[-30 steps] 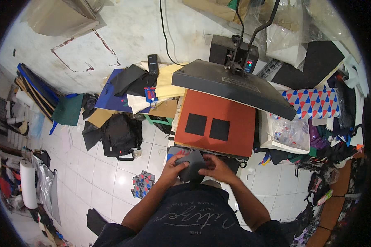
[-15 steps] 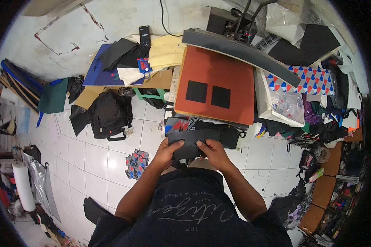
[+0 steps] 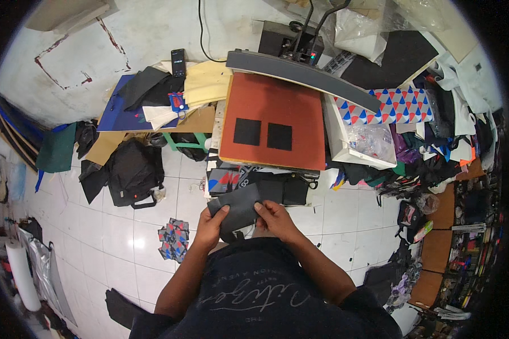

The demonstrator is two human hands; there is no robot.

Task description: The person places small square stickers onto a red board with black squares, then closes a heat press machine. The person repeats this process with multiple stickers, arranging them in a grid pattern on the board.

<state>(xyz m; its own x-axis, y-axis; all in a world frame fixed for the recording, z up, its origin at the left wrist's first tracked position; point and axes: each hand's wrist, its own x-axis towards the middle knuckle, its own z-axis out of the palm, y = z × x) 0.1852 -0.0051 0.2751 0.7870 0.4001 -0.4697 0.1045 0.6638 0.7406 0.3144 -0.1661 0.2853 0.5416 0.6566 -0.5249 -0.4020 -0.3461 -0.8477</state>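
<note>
Between my hands is a dark grey, flat, flexible-looking sheet (image 3: 237, 207), held just in front of my shirt. My left hand (image 3: 211, 225) grips its left edge with the thumb on top, and my right hand (image 3: 275, 219) pinches its right edge the same way. The sheet is tilted, its right side farther from me. Beyond it stands a heat press with an orange-red lower bed (image 3: 277, 101). Two black squares, a left one (image 3: 247, 131) and a right one (image 3: 280, 137), lie side by side on that bed. The dark upper plate (image 3: 300, 78) is raised at the back.
Below the bed's front edge lie black and patterned pieces (image 3: 224, 179). A white box (image 3: 359, 156) with clear plastic stands right of the press. To the left are yellow cloth (image 3: 206, 82), a phone (image 3: 178, 63) and a black backpack (image 3: 133, 174). Patterned cutouts (image 3: 173, 240) lie on the tiled floor.
The dark sheet has turned from nearly level to tilted, its right side now farther away. Both hands keep hold of it. The whole scene has shifted left and slightly down in view.
</note>
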